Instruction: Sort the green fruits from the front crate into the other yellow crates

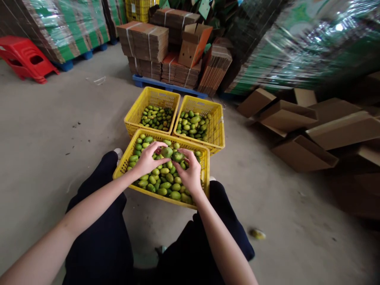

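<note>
My left hand (pixel 148 160) holds a green oval fruit (pixel 166 152) between thumb and fingers. Close beside it, my right hand (pixel 190 174) grips a second, darker green fruit (pixel 178 156) with brownish marks. I cannot tell whether the two fruits are lemons or small mangoes. Both hands are over the near yellow crate (pixel 162 201), which stands between my legs. Inside it lie many loose fruits (pixel 166 185), green to yellowish. My hands and the held fruits cover part of the pile.
Two more yellow crates, left (pixel 130 118) and right (pixel 218 126), hold similar fruit just beyond. Flattened cartons (pixel 142 41) are stacked on a blue pallet (pixel 169 85). Open cardboard boxes (pixel 287 116) lie at the right. A red stool (pixel 28 57) stands far left; one fruit (pixel 257 233) is on the floor.
</note>
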Demonstrator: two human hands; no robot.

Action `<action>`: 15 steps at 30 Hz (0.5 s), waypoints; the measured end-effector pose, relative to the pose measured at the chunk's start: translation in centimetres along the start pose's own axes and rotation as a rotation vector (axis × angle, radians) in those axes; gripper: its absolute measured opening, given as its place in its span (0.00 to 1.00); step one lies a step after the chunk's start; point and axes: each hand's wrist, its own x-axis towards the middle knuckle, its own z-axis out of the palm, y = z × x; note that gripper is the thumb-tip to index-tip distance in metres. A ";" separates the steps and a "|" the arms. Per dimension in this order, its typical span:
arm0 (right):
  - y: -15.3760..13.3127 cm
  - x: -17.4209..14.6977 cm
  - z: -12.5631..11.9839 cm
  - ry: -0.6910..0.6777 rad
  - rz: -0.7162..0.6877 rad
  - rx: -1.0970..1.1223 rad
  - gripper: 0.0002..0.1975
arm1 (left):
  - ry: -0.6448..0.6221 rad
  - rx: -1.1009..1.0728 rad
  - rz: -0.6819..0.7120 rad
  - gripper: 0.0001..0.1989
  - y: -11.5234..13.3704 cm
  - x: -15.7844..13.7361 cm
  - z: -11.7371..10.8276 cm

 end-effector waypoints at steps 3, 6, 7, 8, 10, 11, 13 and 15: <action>-0.4 0.4 -0.2 -0.063 0.277 0.326 0.21 | -0.033 -0.241 -0.292 0.23 0.3 0.2 0.1; -0.6 1.0 -0.2 -0.170 0.620 0.617 0.24 | -0.129 -0.518 -0.585 0.20 0.2 0.3 0.5; -0.6 1.1 -0.2 -0.194 0.711 0.655 0.23 | -0.151 -0.586 -0.659 0.22 0.1 0.4 0.7; -0.7 1.2 -0.1 -0.208 0.786 0.671 0.22 | -0.164 -0.638 -0.725 0.23 -0.1 0.4 0.9; -0.8 1.5 0.0 -0.196 0.894 0.674 0.18 | -0.168 -0.699 -0.831 0.23 -0.5 0.4 1.3; -0.8 1.5 0.1 -0.181 0.928 0.671 0.15 | -0.162 -0.709 -0.866 0.22 -0.6 0.4 1.4; -0.9 1.6 0.2 -0.151 0.959 0.667 0.13 | -0.151 -0.708 -0.886 0.22 -0.9 0.4 1.7; -0.9 1.6 0.2 -0.127 0.948 0.668 0.12 | -0.138 -0.691 -0.856 0.22 -1.0 0.4 1.8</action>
